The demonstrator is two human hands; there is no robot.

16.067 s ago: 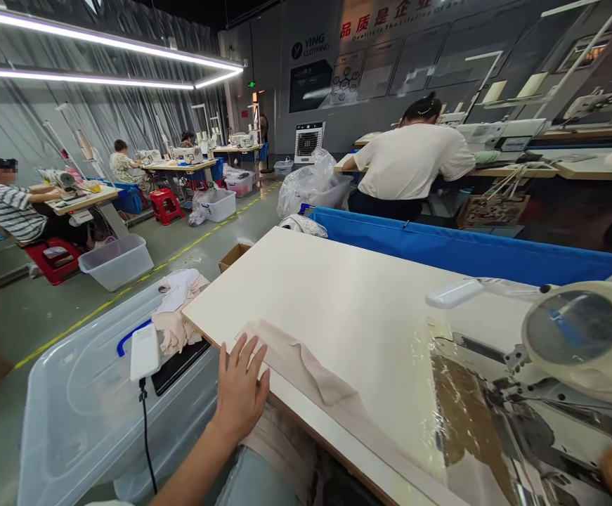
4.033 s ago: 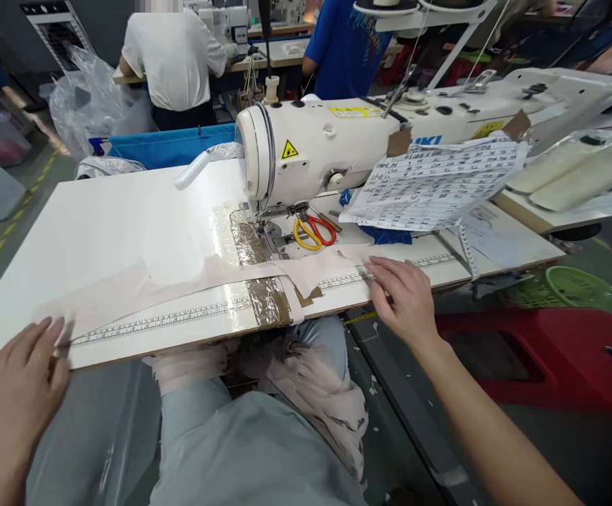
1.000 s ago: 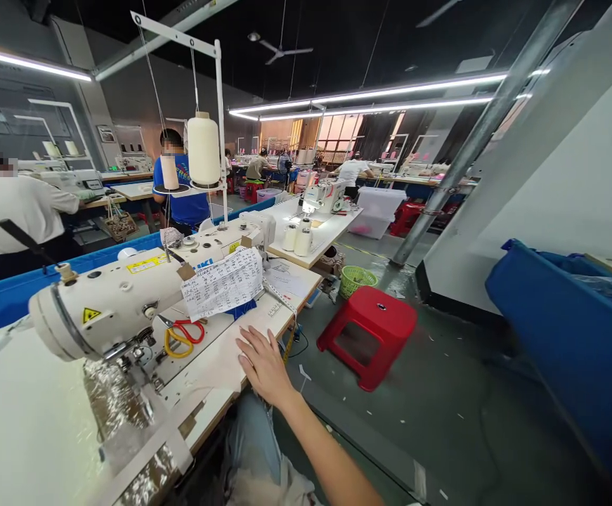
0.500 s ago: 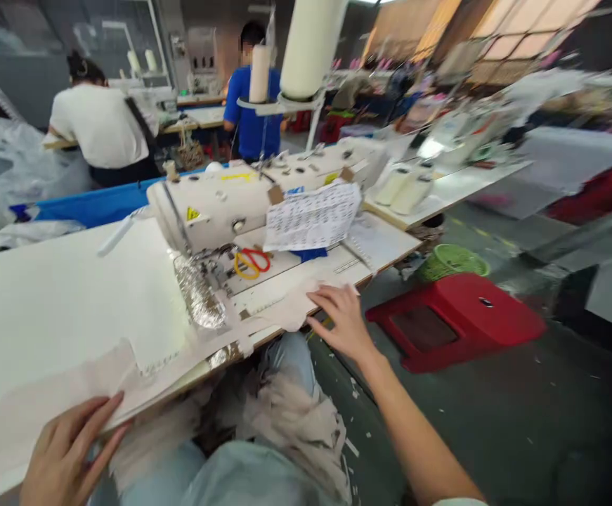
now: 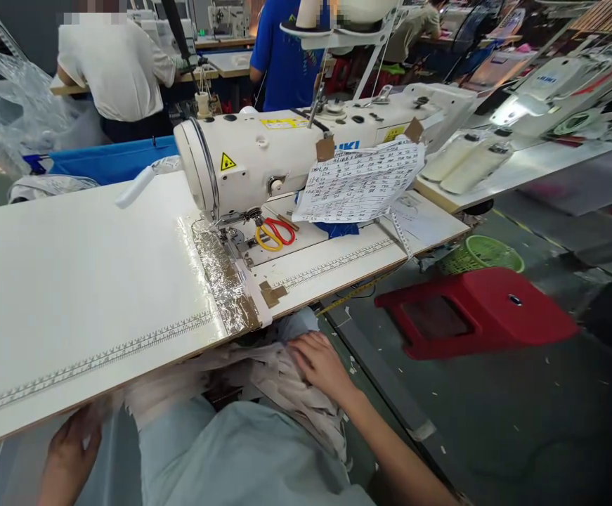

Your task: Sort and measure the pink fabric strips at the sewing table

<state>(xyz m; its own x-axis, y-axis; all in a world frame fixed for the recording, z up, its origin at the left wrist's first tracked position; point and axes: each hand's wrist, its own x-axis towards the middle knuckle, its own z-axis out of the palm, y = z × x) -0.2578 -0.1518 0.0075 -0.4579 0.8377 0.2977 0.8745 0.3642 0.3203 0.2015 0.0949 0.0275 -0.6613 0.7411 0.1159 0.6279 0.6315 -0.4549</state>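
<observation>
Below the near edge of the sewing table (image 5: pixel 74 281): pale fabric strips (image 5: pixel 263 372) bunched on the lap, running left to right. Right hand (image 5: pixel 320 362) resting on their right end, fingers loosely spread. Left hand (image 5: pixel 71 450) farther left, blurred, grip impossible to tell. Above: sewing machine (image 5: pixel 263 154), scissors (image 5: pixel 274 233).

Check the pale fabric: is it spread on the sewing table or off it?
Off it. The pale fabric lies bunched in the lap below the table edge, right hand on it, left hand at its end.
</observation>
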